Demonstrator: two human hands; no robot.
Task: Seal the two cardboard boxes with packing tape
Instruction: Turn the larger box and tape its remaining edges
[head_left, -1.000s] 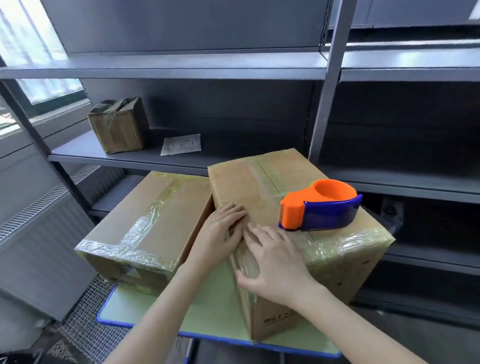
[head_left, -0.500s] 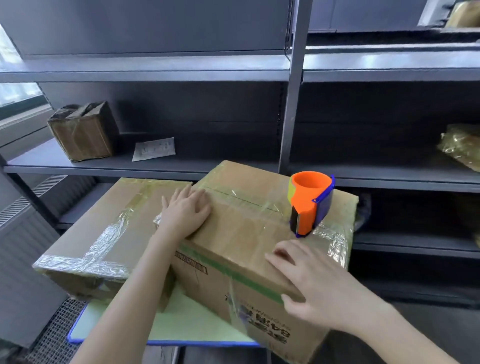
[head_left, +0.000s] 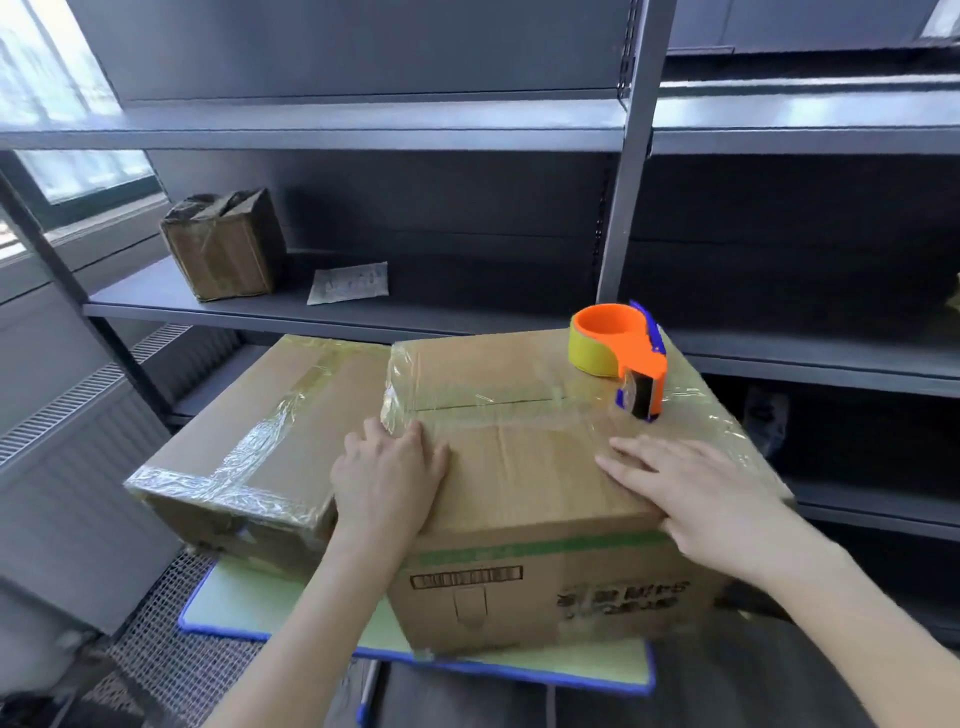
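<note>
The nearer cardboard box (head_left: 519, 488) has been swung round on the green mat (head_left: 234, 603) over the last second. A narrow taped end was turned toward the person then; now the long printed side with the green stripe is presented. Clear tape is seen along the top seam and wrapped over the left and right upper edges. From this it is judged that the box was turned so another edge could be reached or checked, and that its sealing is near its end.

The orange and blue tape dispenser (head_left: 621, 358) has been carried round with the box and is left standing at the far right corner of the top, held by neither hand.

The left hand (head_left: 387, 483) is laid flat on the top near the left edge, its fingers (head_left: 410, 441) straight and close together, nothing gripped. The right hand (head_left: 696, 493) is pressed flat near the front right edge, its fingers (head_left: 628, 457) spread toward the dispenser but apart from it.

The second cardboard box (head_left: 249, 447), already crossed with tape, is set just beside the first on the left. A small worn box (head_left: 223, 244) and a paper packet (head_left: 348, 283) are seen on the grey shelf (head_left: 415, 319) behind.
</note>
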